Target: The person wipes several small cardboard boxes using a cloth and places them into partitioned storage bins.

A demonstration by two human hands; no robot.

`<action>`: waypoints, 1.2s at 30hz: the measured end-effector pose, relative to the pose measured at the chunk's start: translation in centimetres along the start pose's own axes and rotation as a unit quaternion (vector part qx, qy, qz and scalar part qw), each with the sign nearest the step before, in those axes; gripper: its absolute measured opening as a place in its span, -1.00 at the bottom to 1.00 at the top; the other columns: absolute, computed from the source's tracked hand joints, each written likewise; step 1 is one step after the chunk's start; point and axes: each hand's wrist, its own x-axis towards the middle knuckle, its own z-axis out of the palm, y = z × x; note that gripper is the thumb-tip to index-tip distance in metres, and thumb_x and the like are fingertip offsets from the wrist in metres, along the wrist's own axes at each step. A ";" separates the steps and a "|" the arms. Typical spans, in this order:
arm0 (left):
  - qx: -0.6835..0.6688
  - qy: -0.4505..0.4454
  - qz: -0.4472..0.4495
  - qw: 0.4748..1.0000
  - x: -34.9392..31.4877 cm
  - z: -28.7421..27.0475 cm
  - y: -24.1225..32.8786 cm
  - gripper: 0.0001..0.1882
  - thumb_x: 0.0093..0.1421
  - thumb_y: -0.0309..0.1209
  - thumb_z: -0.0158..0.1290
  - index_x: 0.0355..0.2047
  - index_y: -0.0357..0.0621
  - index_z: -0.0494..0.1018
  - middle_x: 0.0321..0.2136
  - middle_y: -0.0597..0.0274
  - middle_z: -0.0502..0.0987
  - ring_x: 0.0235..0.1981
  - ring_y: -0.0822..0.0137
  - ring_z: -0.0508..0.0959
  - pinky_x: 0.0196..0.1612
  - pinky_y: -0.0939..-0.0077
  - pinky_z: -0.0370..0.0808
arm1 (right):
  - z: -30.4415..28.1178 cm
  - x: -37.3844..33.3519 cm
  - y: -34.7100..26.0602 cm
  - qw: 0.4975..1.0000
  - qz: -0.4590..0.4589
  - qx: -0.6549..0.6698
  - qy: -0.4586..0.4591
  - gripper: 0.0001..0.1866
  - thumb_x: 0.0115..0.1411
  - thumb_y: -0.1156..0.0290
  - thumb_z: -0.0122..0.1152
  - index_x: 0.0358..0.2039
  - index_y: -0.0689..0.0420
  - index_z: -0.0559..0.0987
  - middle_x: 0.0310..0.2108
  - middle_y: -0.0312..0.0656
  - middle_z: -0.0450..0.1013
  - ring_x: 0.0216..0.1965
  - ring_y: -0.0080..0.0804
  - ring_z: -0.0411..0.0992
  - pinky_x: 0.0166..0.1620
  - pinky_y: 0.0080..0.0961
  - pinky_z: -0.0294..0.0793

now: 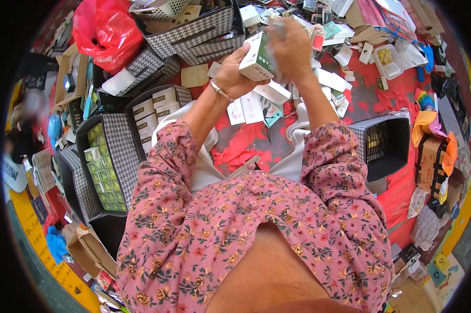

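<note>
In front of me, my left hand [231,73] is wrapped round a small white and green carton [255,63], tilted, with its printed end toward me. A pale bracelet circles that wrist. My right hand [294,53] is close against the carton's right side, fingers curled. A greyish-white, motion-smeared thing [275,63] shows at its fingers; I cannot tell what it is. Loose white boxes [252,107] lie on the red-littered floor just below my hands.
At left stand houndstooth fabric bins, one with green-and-white boxes [107,183], another with white cartons [165,97]. A red plastic bag [108,31] sits at the far left. On the right are a dark-lined bin [386,146] and a clear tub [388,61]. Small packages are heaped at the back.
</note>
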 end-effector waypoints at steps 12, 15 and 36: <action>0.093 0.182 0.201 0.958 0.8 0.5 1.3 -0.74 0.23 -0.32 -0.20 -0.11 -0.07 0.08 -0.17 0.12 0.34 -0.15 0.22 0.43 -0.10 0.17 0.42 | -2.3 -0.2 -3.2 0.907 0.274 0.173 -0.268 -0.48 -0.09 0.16 0.26 -0.21 0.31 0.47 -0.40 -0.14 0.46 -0.42 -0.50 0.41 -0.31 -0.61 0.37; 0.068 0.068 0.160 0.982 0.7 0.2 2.1 -0.65 0.24 -0.09 -0.29 -0.09 -0.02 0.12 -0.09 0.10 0.30 -0.13 0.19 0.40 -0.08 0.13 0.36 | -1.5 -0.5 -1.6 0.807 0.413 0.369 -0.203 -0.51 -0.16 0.29 0.32 -0.24 0.33 0.46 -0.42 -0.16 0.45 -0.49 -0.53 0.40 -0.41 -0.64 0.38; 0.445 0.179 0.206 0.853 1.3 -0.1 -0.7 -0.61 0.21 -0.04 -0.29 -0.21 -0.10 0.26 -0.35 0.12 0.44 -0.29 0.23 0.44 -0.32 0.30 0.37 | 0.6 -1.4 -2.8 0.992 0.098 -0.048 -0.065 -0.74 0.07 0.22 0.03 -0.41 0.18 0.44 -0.44 -0.02 0.39 -0.39 -0.01 0.39 -0.34 -0.22 0.36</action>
